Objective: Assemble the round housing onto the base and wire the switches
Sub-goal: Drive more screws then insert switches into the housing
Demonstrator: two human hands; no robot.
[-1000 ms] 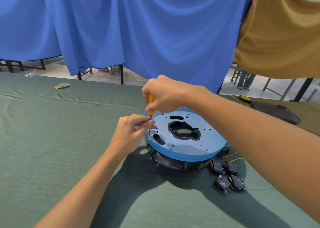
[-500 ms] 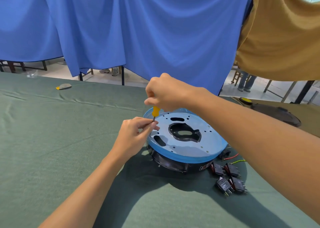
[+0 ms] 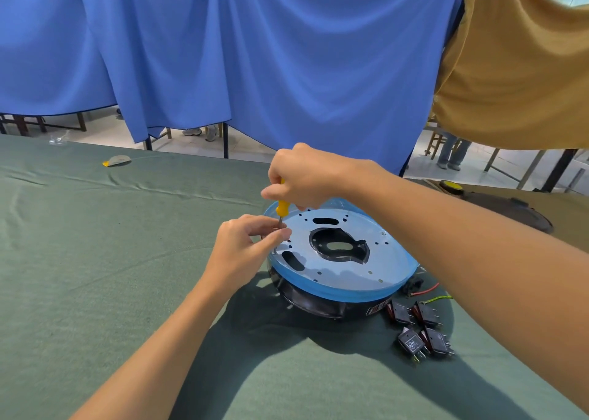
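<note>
A round black housing [image 3: 322,305] lies on the green cloth, topped by a shiny metal plate [image 3: 344,266] with blue film round its rim. My right hand [image 3: 302,177] grips the yellow handle of a small screwdriver [image 3: 281,207], held upright with its tip at a hole on the plate's left edge. My left hand [image 3: 245,244] pinches the screwdriver's metal shaft just above the plate. Several black rocker switches [image 3: 420,330] lie on the cloth to the right of the housing, with red and green wires [image 3: 427,293] beside them.
The table is covered in green cloth [image 3: 95,260]. A small yellow-and-grey object [image 3: 116,160] lies far left near the back edge. A dark round part [image 3: 510,212] with a yellow piece sits at the right. Blue and ochre sheets hang behind the table.
My right hand has risen a little with the screwdriver, so more of the yellow handle shows below it. My left hand stays pinched on the shaft at the plate's edge.
</note>
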